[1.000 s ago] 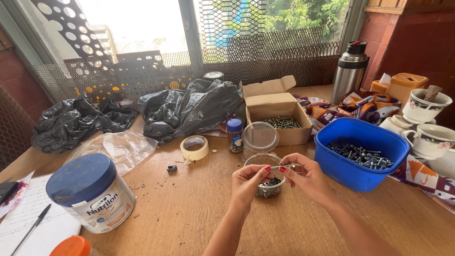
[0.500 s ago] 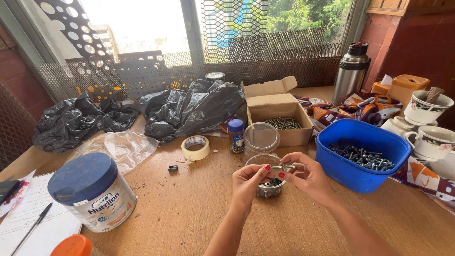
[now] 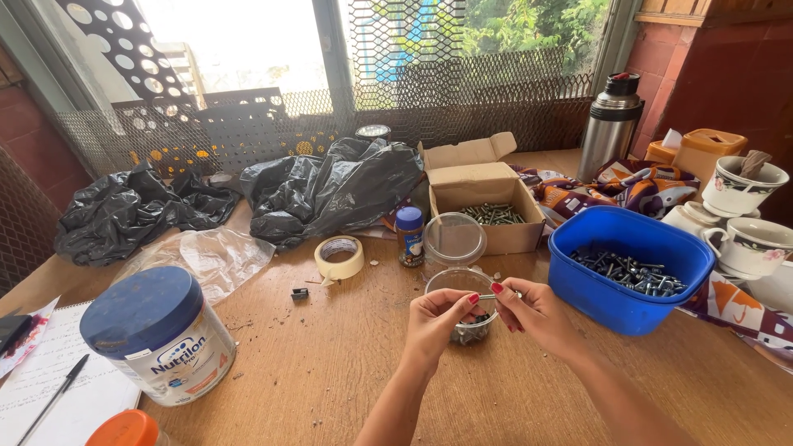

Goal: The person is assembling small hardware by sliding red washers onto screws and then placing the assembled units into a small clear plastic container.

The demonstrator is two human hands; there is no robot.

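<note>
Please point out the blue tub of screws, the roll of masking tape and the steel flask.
Blue tub (image 3: 615,307), head view, on its bare front wall.
Roll of masking tape (image 3: 353,267), head view, on its outer band at the right.
Steel flask (image 3: 607,132), head view, on the middle of its body.

two black bags, two clear cups, two teacups
</note>
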